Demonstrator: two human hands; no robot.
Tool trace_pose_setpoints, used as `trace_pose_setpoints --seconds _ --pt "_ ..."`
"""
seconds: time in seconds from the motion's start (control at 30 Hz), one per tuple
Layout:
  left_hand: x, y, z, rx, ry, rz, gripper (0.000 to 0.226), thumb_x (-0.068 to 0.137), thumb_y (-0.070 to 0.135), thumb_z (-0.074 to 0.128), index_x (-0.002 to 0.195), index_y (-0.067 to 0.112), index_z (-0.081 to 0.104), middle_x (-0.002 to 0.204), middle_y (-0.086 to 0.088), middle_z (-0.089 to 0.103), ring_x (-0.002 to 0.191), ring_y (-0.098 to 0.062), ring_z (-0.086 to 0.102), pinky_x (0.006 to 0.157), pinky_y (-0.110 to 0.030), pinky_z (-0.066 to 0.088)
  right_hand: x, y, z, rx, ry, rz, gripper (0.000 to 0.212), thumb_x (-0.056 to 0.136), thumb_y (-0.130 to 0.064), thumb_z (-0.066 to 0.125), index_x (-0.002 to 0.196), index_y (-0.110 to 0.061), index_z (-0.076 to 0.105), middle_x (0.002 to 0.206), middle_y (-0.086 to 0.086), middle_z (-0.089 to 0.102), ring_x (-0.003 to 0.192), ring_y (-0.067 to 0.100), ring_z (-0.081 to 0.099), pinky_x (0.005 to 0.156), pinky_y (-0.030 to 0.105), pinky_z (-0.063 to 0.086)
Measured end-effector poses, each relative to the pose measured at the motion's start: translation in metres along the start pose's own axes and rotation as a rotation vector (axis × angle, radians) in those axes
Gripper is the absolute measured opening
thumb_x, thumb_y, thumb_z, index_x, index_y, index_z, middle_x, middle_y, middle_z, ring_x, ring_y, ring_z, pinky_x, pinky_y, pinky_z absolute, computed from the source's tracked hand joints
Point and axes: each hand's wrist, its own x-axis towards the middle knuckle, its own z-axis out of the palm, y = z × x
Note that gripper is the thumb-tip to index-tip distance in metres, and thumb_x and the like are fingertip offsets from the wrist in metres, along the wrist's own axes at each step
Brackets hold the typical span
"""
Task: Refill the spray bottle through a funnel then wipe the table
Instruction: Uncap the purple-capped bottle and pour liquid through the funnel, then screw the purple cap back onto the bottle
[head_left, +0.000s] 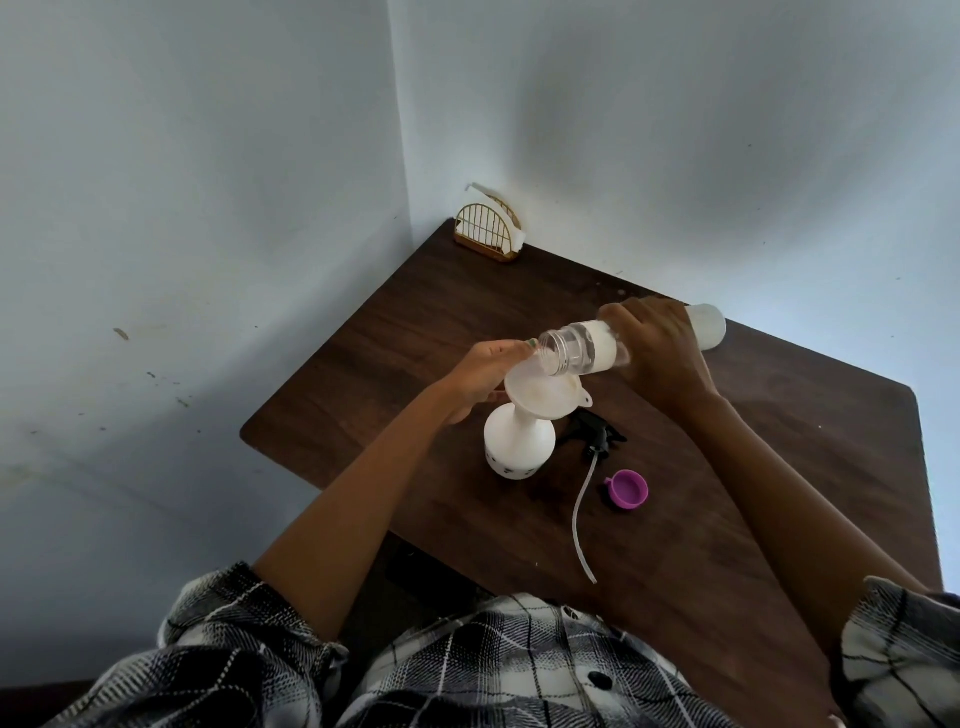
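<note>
Item 1, spray bottle (519, 447): white, squat body w/ narrow neck, upright on the dark wood worktop (727, 493) near its left edge; prob. thin plastic, light while low on liquid, so tippy, best steadied at the neck or the funnel rim. Item 2, funnel (543, 397): white, translucent, seated in the bottle neck, small tab facing right; stiff but loose-fitting by the look, needs a hand on it. Left hand (480, 374): fingers curled on the funnel's far-left rim, holding it in place. Item 3, refill bottle (587, 348): clear neck, white label, pale base, tipped near horizontal w/ its open mouth just over the funnel bowl; smooth-sided, likely slick if wet, weight shifting as it drains. Right hand (660, 348): wrapped round its mid-body, a sound spot for controlling tilt. Pour itself too faint to confirm; fill level not visible. Item 4, spray head (597, 439): black trigger unit w/ long flexible dip tube, lying on the worktop just right of the spray bottle; pick up by the head, not the tube. Item 5, purple cap (628, 488): open side up, near the tube. Item 6, napkin holder (485, 228): gold wire, white napkins, far corner, well apart; wiping not yet begun.
</note>
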Motion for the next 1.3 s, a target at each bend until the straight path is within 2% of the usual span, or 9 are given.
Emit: trace_pose_setpoints --seconds 0.27,0.5,0.63,0.73,0.83,0.97,1.07,1.2,1.3 --pt "-0.008 0.005 0.000 -0.010 -0.009 0.018 0.025 0.096 0.039 0.046 0.107 0.027 0.064 0.111 0.000 0.062 0.109 -0.022 0.056 0.090 -0.039 0.048 0.002 -0.007 -0.004 0.257 -0.064 0.199 0.049 0.068 -0.048 0.057 0.096 -0.008 0.060 0.081 0.006 0.066 0.071 0.021 0.058 0.072 0.037 0.043" --pt "-0.005 0.022 -0.008 0.010 0.074 0.098 0.037 0.095 0.040 0.045 0.128 0.026 0.052 0.133 0.002 0.054 0.116 -0.015 0.052 0.102 -0.040 0.037 0.003 -0.003 -0.006 0.609 0.018 0.485 0.050 0.065 -0.012 0.083 0.107 -0.008 0.057 0.094 0.002 0.066 0.081 0.013 0.060 0.069 0.011 0.044" --pt "-0.003 0.056 0.000 0.071 0.027 0.262 0.049 0.092 0.035 0.054 0.138 0.023 0.041 0.134 0.005 0.048 0.115 -0.006 0.046 0.079 -0.012 0.037 0.024 0.006 -0.007 0.807 0.111 0.610 0.059 0.061 -0.016 0.087 0.109 -0.012 0.054 0.099 0.002 0.066 0.091 0.019 0.064 0.081 0.029 0.051" --pt "0.003 0.086 0.016 0.138 -0.032 0.353 0.063 0.085 0.038 0.063 0.141 0.030 0.034 0.148 0.002 0.037 0.128 -0.015 0.041 0.090 -0.022 0.038 0.045 0.002 -0.019 0.924 0.174 0.606 0.055 0.065 -0.008 0.083 0.111 -0.009 0.052 0.095 0.006 0.064 0.085 0.016 0.063 0.074 0.018 0.052" --pt "0.006 0.116 0.036 0.157 -0.079 0.437 0.068 0.083 0.032 0.067 0.141 0.029 0.031 0.145 0.003 0.040 0.122 -0.012 0.046 0.084 -0.013 0.042 0.065 -0.010 -0.030 1.009 0.191 0.547 0.047 0.075 -0.003 0.074 0.115 -0.007 0.048 0.095 0.004 0.061 0.085 0.004 0.062 0.074 0.019 0.050" --pt "0.013 0.137 0.052 0.144 0.020 0.521 0.063 0.081 0.032 0.070 0.135 0.024 0.038 0.137 -0.001 0.051 0.121 -0.016 0.052 0.098 -0.029 0.045 0.079 -0.019 -0.041 1.138 0.264 0.617 0.052 0.076 -0.028 0.066 0.118 -0.006 0.046 0.102 0.006 0.059 0.096 0.015 0.063 0.084 0.030 0.052" --pt "0.018 0.140 0.053 0.177 0.078 0.543 0.061 0.082 0.033 0.069 0.133 0.022 0.039 0.136 0.000 0.052 0.121 -0.016 0.053 0.102 -0.036 0.045 0.082 -0.016 -0.043 1.025 0.215 0.655 0.070 0.064 -0.045 0.064 0.121 -0.010 0.043 0.104 -0.001 0.058 0.099 0.017 0.061 0.087 0.032 0.052" --pt "0.018 0.139 0.048 0.145 0.128 0.597 0.051 0.083 0.030 0.068 0.127 0.022 0.042 0.125 0.000 0.057 0.107 -0.018 0.060 0.091 -0.035 0.053 0.069 -0.001 -0.046 0.989 -0.117 0.588 0.102 0.063 -0.014 0.084 0.138 -0.017 0.015 0.120 -0.002 0.043 0.103 0.010 0.053 0.081 0.016 0.049" --pt "0.018 0.142 0.042 0.111 0.153 0.591 0.048 0.084 0.029 0.067 0.124 0.023 0.043 0.123 -0.001 0.057 0.105 -0.016 0.058 0.088 -0.038 0.054 0.041 0.025 -0.035 0.887 -0.434 0.718 0.110 0.055 -0.031 0.088 0.139 -0.029 0.016 0.136 0.003 0.035 0.122 0.021 0.042 0.099 0.035 0.043"
